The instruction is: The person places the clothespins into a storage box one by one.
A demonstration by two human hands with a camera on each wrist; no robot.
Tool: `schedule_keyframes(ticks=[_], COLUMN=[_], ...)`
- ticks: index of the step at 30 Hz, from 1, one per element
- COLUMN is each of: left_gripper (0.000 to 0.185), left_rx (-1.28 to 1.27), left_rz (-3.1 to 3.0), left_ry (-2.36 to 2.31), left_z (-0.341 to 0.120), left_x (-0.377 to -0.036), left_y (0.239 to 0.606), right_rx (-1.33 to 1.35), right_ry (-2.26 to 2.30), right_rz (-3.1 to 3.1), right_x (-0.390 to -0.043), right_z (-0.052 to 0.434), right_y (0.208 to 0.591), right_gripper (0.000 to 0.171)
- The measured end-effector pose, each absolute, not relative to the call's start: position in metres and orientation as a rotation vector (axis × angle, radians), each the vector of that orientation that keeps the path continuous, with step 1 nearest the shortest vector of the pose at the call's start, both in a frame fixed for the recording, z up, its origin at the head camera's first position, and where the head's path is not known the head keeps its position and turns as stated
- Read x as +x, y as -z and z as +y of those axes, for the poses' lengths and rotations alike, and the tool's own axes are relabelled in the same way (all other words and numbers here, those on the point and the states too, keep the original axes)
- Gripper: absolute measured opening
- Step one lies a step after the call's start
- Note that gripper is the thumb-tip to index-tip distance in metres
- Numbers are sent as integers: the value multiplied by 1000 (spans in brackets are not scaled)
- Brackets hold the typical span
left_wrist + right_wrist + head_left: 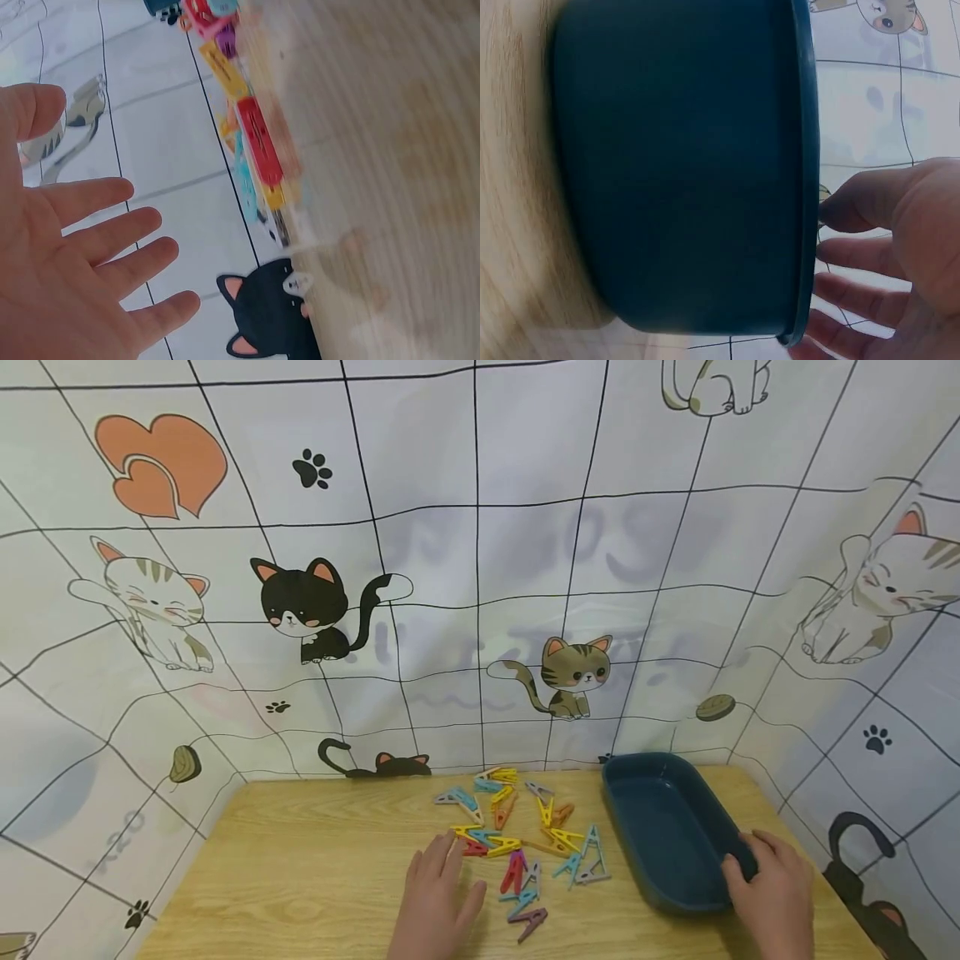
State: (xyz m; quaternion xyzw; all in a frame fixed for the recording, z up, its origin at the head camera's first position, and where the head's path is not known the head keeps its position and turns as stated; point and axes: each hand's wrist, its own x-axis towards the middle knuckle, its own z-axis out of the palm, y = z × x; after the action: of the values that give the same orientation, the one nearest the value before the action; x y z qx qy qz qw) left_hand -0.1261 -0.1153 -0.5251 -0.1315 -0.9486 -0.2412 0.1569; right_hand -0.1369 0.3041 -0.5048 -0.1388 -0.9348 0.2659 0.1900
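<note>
Many clothespins — beside tray

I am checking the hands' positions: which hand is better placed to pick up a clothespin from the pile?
Probably the left hand: it lies open beside the clothespins, fingertips almost at the red one. The right hand is busy at the blue tray rim, farther away.

Light wooden table: scattered colourful clothespins at centre, dark blue rectangular tray at right.
</note>
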Motion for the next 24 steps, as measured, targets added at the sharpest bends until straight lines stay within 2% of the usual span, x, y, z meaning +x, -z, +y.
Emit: schedule_keyframes(ticks=[9, 24], left_gripper=[56, 56], left_rx=[-514, -516], left_rz=[-2754, -2798], left_ry=[695, 683], left_z=[-100, -97], left_x=[-122, -120], left_y=[526, 524], right_rx=[-727, -687], right_ry=[-806, -787], right_rz=[-2792, -2785], right_x=[-140, -142], right_z=[312, 315], right_y=[503, 510], right_gripper=[50, 38])
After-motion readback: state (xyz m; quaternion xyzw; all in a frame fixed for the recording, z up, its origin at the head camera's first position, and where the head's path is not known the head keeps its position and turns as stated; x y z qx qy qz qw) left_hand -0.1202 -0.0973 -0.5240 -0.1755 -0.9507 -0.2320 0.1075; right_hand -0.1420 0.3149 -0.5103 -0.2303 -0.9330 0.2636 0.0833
